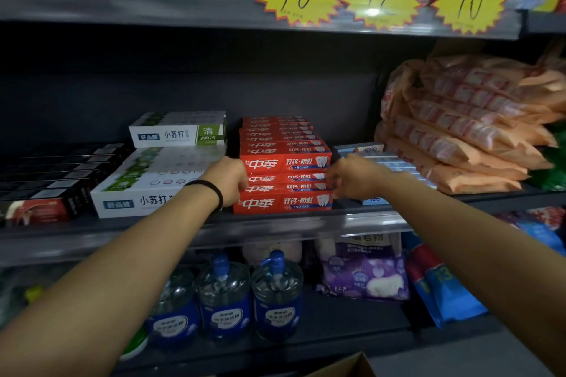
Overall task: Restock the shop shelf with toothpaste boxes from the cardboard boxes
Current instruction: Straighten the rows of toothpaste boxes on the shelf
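Both hands, L [228, 176] & R [352, 177], grip clamped on ends of red toothpaste boxes [283, 184] on shelf [275, 223].

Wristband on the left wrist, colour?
Black wristband, thin and plain; head view.

Head view, close, forward and slightly down onto the shelf [275, 223]

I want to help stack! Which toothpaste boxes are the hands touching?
The red toothpaste boxes in the middle. The left hand and right hand hold their two ends; the white boxes and black boxes sit untouched.
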`<state>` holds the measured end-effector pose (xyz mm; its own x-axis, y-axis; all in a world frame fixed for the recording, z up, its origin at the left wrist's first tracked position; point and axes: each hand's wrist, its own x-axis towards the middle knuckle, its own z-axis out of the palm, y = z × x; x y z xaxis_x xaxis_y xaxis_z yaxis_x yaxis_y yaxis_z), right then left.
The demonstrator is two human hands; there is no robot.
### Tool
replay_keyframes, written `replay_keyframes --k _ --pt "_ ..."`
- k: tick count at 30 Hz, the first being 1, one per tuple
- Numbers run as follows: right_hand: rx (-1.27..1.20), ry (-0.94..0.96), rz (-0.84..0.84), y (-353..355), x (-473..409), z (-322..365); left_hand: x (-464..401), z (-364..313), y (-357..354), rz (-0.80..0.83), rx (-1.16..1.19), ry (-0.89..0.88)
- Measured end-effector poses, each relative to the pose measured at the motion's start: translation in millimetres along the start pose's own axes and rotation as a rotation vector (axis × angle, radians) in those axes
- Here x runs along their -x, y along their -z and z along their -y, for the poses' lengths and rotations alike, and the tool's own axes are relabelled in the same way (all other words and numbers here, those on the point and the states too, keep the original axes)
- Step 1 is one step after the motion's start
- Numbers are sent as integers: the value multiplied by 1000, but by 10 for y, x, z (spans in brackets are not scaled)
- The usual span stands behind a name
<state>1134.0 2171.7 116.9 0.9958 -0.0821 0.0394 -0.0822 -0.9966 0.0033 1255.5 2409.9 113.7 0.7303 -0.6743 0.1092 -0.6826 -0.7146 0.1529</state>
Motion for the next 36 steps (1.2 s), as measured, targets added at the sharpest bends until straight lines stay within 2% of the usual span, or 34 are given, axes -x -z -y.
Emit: replay_keyframes --k 8,12,22,34,36 --pt "-37 -25 0 16 54 -85 -46 -61 -62 -21 -49 -17" --pt "-93 -28 16 -15 13 -75 -76 -18 -78 7 -6 29" --pt "-139 -44 23 -2 -10 -147 -173 -36 -127 -9 -5 5" --pt "-126 -26 38 58 -22 -137 -139 -10 -22 36 38 -1" --pt "-125 -23 1 124 -26 -151 -132 29 64 5 58 23"
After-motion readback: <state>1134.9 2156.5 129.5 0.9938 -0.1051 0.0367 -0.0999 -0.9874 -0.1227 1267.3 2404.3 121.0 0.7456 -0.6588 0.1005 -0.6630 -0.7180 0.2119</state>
